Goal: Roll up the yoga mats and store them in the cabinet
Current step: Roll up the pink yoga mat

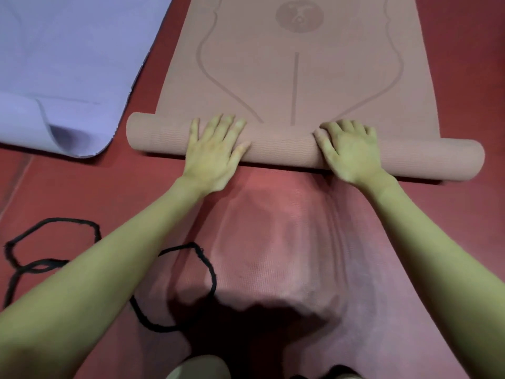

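Observation:
A tan yoga mat (300, 64) with printed guide lines lies flat ahead of me, its near end wound into a roll (281, 149) running left to right. My left hand (214, 153) rests palm down on the roll, left of its middle, fingers spread. My right hand (349, 150) presses on the roll right of the middle, fingers curled over its top. A lavender yoga mat (68, 64) lies flat at the upper left with its near corner curled up.
A red mat (273, 255) lies beneath me on the red floor (68, 192). A black strap (54, 242) lies in loops on the floor at the lower left, passing under my left forearm.

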Available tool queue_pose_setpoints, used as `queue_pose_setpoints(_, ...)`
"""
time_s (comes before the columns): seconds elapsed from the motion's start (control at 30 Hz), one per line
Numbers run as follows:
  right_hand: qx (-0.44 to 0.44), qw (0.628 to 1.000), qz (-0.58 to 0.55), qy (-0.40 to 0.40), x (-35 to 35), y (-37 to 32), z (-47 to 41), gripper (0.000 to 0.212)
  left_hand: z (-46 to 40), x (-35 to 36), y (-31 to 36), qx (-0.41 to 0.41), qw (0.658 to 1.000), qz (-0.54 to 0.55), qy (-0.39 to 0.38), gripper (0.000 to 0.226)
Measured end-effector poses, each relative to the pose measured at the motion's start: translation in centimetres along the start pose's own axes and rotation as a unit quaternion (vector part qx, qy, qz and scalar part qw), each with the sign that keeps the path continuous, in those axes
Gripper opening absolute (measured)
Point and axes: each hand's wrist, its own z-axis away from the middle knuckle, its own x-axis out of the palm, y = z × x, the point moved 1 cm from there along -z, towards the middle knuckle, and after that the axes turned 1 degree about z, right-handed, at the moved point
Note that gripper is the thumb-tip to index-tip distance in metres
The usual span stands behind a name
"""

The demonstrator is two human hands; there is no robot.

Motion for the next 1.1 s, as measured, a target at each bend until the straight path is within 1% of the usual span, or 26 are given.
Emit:
queue_pose_setpoints(0.13, -0.009, 0.999, -0.031, 0.022, 0.2, -0.1, 1.2, 0.071, -2.1, -0.4, -0.5, 0.005, 1.0, 0.009, -0.005, 0.074)
queue_pose_setpoints(0.23, -0.043, 0.999, -0.014, 0.011, 0.6, 0.2, 1.5, 0.089, -2.8, -0.8, -0.7, 0.016, 1.0, 0.011, -0.014, 0.082)
queue_pose_setpoints(0.3, -0.035, 0.999, -0.008, -0.021, 0.1, 0.4, 0.3, 0.101, -3.0, -0.9, -0.8, 0.025, 0.999, -0.009, -0.031, 0.089)
queue_pose_setpoints(0.37, -0.02, 0.997, -0.002, -0.078, -0.8, 0.5, -1.2, 0.112, -3.3, -1.1, -1.0, 0.041, 0.998, -0.035, -0.042, 0.097)
queue_pose_setpoints(0.43, -0.02, 0.992, 0.011, -0.125, -1.4, 0.7, -2.3, 0.119, -3.7, -1.2, -1.2, 0.059, 0.996, -0.053, -0.046, 0.1)
queue_pose_setpoints(0.5, -0.033, 0.99, 0.017, -0.136, -1.7, 0.8, -3.1, 0.111, -4.3, -1.3, -1.5, 0.076, 0.994, -0.063, -0.041, 0.096)
queue_pose_setpoints(0.57, -0.038, 0.992, 0.006, -0.123, -1.8, 1.0, -3.4, 0.098, -4.9, -1.4, -1.6, 0.093, 0.991, -0.084, -0.035, 0.092)
queue_pose_setpoints(0.63, -0.035, 0.994, -0.001, -0.107, -2.1, 1.0, -3.5, 0.091, -5.1, -1.6, -1.6, 0.106, 0.989, -0.103, -0.028, 0.093)
queue_pose_setpoints(0.73, -0.029, 0.994, -0.006, -0.101, -2.6, 0.5, -2.9, 0.088, -4.4, -2.0, -1.4, 0.116, 0.985, -0.122, -0.026, 0.092)
queue_pose_setpoints(0.93, -0.032, 0.989, -0.034, -0.138, -4.4, -0.6, 2.1, 0.084, 1.4, -2.9, -0.8, 0.138, 0.986, -0.09, -0.009, 0.086)
queue_pose_setpoints(1.1, -0.027, 0.98, -0.068, -0.185, -5.1, -1.5, 7.9, 0.082, 7.3, -3.7, 0.3, 0.143, 0.983, -0.108, -0.044, 0.084)
